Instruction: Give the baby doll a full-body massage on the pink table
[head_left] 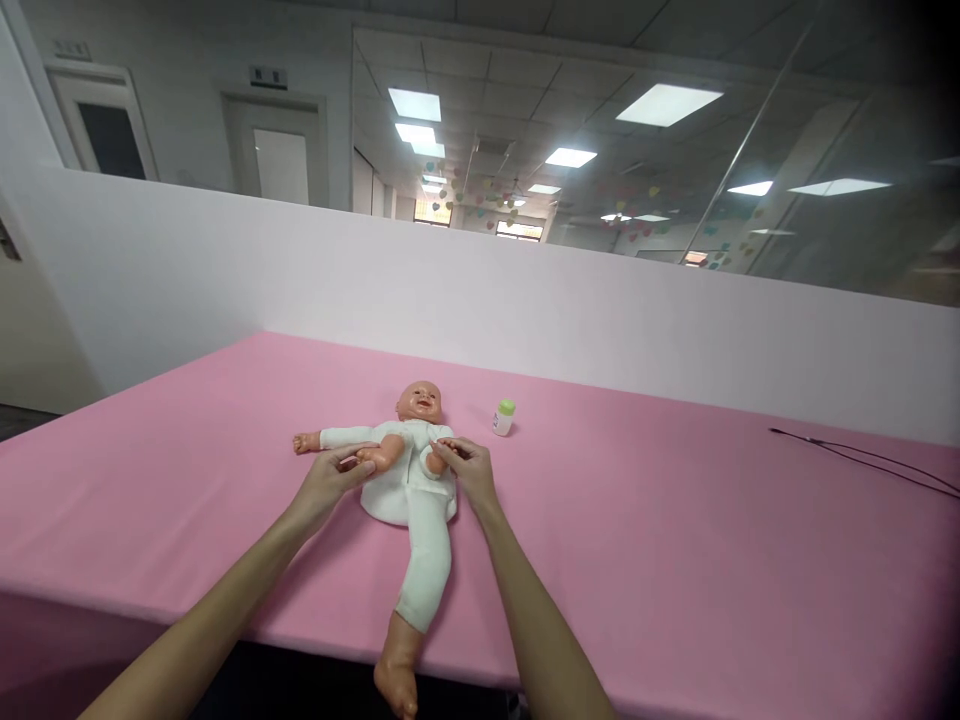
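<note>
A baby doll point(427, 540) in a white cloth body lies on its back, head away from me. One of its legs stretches toward me, the bare foot hanging past the table's front edge. The other leg is folded up over the belly. My left hand point(328, 485) grips that raised leg's bare foot point(385, 454) between thumb and fingers. On the other side, my right hand point(471, 468) has its fingers closed on the doll's small hand point(436, 462), over the chest. The doll's other arm point(349, 437) lies stretched out to the left.
A small white bottle with a green cap point(504, 418) stands right of the doll's head. A thin black cord point(862, 455) lies at the far right of the pink-covered table point(675, 530). Behind rises a low white wall point(525, 310) topped with glass.
</note>
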